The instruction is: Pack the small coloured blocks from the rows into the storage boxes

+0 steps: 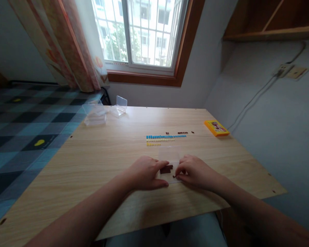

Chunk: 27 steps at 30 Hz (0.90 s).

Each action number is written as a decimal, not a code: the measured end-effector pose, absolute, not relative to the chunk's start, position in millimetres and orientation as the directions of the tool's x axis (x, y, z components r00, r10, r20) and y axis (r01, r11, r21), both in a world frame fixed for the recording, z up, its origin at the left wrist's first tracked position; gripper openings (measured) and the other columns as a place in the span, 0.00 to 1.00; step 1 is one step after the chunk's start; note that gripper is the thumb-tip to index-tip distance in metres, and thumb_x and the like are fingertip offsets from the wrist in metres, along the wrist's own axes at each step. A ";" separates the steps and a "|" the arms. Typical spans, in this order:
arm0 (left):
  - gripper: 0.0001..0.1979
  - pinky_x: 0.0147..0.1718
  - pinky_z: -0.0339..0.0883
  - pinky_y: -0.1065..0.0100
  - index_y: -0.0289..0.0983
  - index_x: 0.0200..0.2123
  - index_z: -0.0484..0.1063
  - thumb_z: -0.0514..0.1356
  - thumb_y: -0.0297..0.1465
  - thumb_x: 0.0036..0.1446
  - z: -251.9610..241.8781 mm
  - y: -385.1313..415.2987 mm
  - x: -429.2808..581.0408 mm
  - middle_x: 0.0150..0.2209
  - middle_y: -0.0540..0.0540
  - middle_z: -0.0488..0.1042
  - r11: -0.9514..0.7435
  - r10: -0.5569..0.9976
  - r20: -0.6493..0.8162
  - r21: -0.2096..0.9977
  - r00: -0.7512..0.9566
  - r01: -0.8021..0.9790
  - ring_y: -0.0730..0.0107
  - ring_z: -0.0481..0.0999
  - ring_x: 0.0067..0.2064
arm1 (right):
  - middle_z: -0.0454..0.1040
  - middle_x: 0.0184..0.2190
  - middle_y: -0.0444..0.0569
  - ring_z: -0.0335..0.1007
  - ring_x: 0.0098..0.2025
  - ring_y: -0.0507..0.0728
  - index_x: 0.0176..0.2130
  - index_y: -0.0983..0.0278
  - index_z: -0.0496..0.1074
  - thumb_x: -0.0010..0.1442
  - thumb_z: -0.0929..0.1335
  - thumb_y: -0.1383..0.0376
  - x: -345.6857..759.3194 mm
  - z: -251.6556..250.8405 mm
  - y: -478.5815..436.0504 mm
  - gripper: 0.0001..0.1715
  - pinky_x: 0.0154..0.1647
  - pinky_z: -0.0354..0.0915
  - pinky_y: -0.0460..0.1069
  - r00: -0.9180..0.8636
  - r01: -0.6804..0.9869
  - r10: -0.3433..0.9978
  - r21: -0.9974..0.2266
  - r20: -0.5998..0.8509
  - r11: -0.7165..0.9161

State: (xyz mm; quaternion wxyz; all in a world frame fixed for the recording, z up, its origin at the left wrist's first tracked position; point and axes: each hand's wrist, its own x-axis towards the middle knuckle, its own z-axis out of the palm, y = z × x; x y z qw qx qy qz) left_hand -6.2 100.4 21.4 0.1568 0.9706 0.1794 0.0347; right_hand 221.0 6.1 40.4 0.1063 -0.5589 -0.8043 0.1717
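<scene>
A small clear plastic box [173, 159] with its lid raised at the back lies in front of me near the table's front edge. Dark brown building bricks [166, 169] are inside it. My left hand [149, 173] holds the box at its left side, index finger over the contents and thumb along the near edge. My right hand [193, 171] is at the box's right side, thumb and index finger pinched at a tiny dark brown brick [174, 176]. Its other fingers are curled in.
Beyond the box run rows of small blue bricks [166, 137], pale bricks [157, 140] and yellow bricks [153, 144], with a few dark brown pieces [182, 132] behind. An orange-yellow box [216, 128] lies at right; clear containers [95, 118] stand at the far left.
</scene>
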 end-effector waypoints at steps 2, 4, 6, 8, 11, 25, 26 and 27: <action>0.30 0.37 0.70 0.60 0.40 0.59 0.72 0.65 0.49 0.58 21.3 100.4 -6.0 0.42 0.42 0.84 -0.884 0.362 -0.004 0.317 0.932 0.344 0.50 0.83 0.42 | 0.81 0.31 0.48 0.74 0.35 0.56 0.33 0.61 0.85 0.57 0.71 0.75 220.2 41.1 7.0 0.12 0.40 0.61 0.50 -0.351 0.872 0.936 -0.375 -0.031 0.314; 0.29 0.36 0.69 0.61 0.40 0.59 0.72 0.65 0.49 0.58 21.2 100.1 -5.7 0.42 0.42 0.84 -0.881 0.367 -0.008 0.319 0.930 0.350 0.51 0.83 0.41 | 0.81 0.31 0.48 0.73 0.35 0.56 0.33 0.61 0.84 0.57 0.70 0.75 219.8 40.9 7.9 0.13 0.40 0.61 0.50 -0.357 0.875 0.933 -0.363 -0.035 0.321; 0.29 0.36 0.69 0.61 0.40 0.58 0.73 0.65 0.48 0.58 21.4 99.7 -5.4 0.42 0.42 0.84 -0.879 0.370 -0.008 0.322 0.929 0.353 0.51 0.83 0.41 | 0.81 0.31 0.47 0.73 0.36 0.56 0.33 0.60 0.84 0.57 0.70 0.76 219.9 39.5 8.9 0.14 0.40 0.61 0.50 -0.363 0.873 0.931 -0.361 -0.033 0.327; 0.28 0.36 0.69 0.62 0.41 0.57 0.73 0.65 0.48 0.58 21.9 99.3 -5.2 0.41 0.42 0.84 -0.878 0.368 -0.005 0.328 0.930 0.350 0.52 0.83 0.41 | 0.81 0.32 0.47 0.73 0.36 0.56 0.35 0.60 0.84 0.56 0.69 0.77 221.2 37.4 9.7 0.16 0.41 0.61 0.49 -0.366 0.870 0.930 -0.364 -0.026 0.332; 0.27 0.35 0.69 0.61 0.41 0.56 0.73 0.65 0.48 0.58 22.9 98.8 -4.9 0.42 0.43 0.84 -0.875 0.365 0.002 0.341 0.931 0.343 0.52 0.83 0.41 | 0.81 0.33 0.46 0.73 0.38 0.56 0.37 0.58 0.84 0.57 0.69 0.76 225.5 35.1 9.3 0.17 0.42 0.61 0.49 -0.356 0.870 0.934 -0.365 -0.001 0.331; 0.29 0.34 0.69 0.60 0.40 0.58 0.73 0.66 0.49 0.58 19.8 98.9 -4.8 0.41 0.42 0.84 -0.885 0.374 0.005 0.302 0.927 0.355 0.50 0.83 0.40 | 0.80 0.31 0.46 0.72 0.36 0.56 0.32 0.60 0.82 0.61 0.70 0.72 217.9 27.8 8.6 0.11 0.37 0.58 0.49 -0.317 0.921 0.948 -0.239 0.003 0.309; 0.29 0.34 0.69 0.60 0.40 0.57 0.73 0.66 0.49 0.58 19.6 99.0 -4.9 0.41 0.42 0.84 -0.885 0.373 0.007 0.303 0.928 0.354 0.49 0.83 0.40 | 0.80 0.31 0.47 0.71 0.36 0.56 0.32 0.60 0.82 0.61 0.70 0.72 217.7 27.5 8.9 0.11 0.37 0.58 0.49 -0.322 0.919 0.946 -0.236 0.017 0.317; 0.29 0.34 0.69 0.60 0.39 0.58 0.73 0.66 0.49 0.58 19.5 99.0 -5.0 0.41 0.41 0.84 -0.884 0.373 0.006 0.305 0.928 0.353 0.50 0.83 0.40 | 0.81 0.32 0.47 0.71 0.36 0.56 0.33 0.60 0.83 0.62 0.70 0.71 217.9 27.4 8.6 0.10 0.37 0.58 0.49 -0.321 0.918 0.947 -0.237 0.031 0.319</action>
